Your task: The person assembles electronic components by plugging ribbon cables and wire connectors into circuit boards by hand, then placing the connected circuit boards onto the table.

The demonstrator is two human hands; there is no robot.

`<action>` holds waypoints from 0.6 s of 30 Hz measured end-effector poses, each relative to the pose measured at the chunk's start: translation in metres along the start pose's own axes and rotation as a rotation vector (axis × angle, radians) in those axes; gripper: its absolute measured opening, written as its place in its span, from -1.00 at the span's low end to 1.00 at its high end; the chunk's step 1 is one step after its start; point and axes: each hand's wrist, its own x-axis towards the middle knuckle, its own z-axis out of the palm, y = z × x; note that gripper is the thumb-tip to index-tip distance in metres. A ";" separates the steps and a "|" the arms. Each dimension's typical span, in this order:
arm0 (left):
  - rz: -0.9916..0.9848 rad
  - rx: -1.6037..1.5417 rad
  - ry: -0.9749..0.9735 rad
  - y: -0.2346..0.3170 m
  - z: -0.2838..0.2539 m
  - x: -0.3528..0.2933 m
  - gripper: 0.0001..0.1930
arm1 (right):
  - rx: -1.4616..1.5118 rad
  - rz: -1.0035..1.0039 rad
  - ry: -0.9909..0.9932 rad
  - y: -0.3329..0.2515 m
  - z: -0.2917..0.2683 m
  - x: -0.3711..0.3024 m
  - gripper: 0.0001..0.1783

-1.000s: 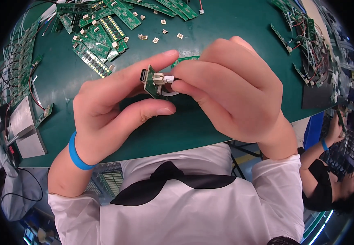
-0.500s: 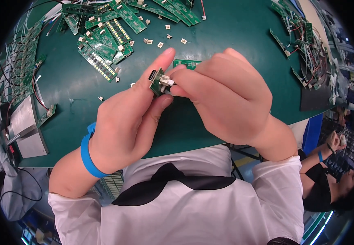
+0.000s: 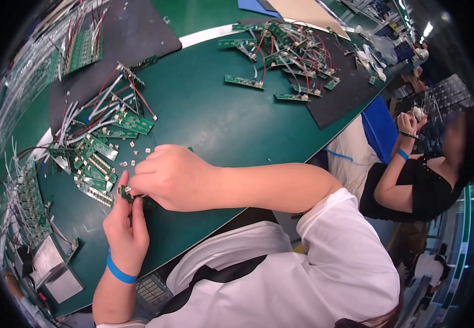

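Green matting covers the counter (image 3: pixel 220 126). At lower left of the frame, the left hand (image 3: pixel 125 227) pinches a small green circuit board (image 3: pixel 126 193) from below; the right hand (image 3: pixel 174 177) grips its top edge, fingers closed.

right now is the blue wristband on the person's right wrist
No, the blue wristband sits on the left wrist, below the left hand, while the right hand has a bare wrist and forearm.
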 end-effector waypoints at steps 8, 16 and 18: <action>-0.186 -0.578 -0.120 0.011 0.000 0.013 -0.47 | 0.190 0.251 -0.075 0.017 -0.032 -0.021 -0.92; -0.198 -0.522 -0.096 -0.004 -0.007 0.017 -0.48 | 0.514 1.127 0.219 0.051 -0.145 -0.068 -0.70; -0.187 -0.527 -0.078 -0.002 -0.008 0.016 -0.54 | 0.423 1.167 0.299 0.078 -0.173 -0.079 -0.69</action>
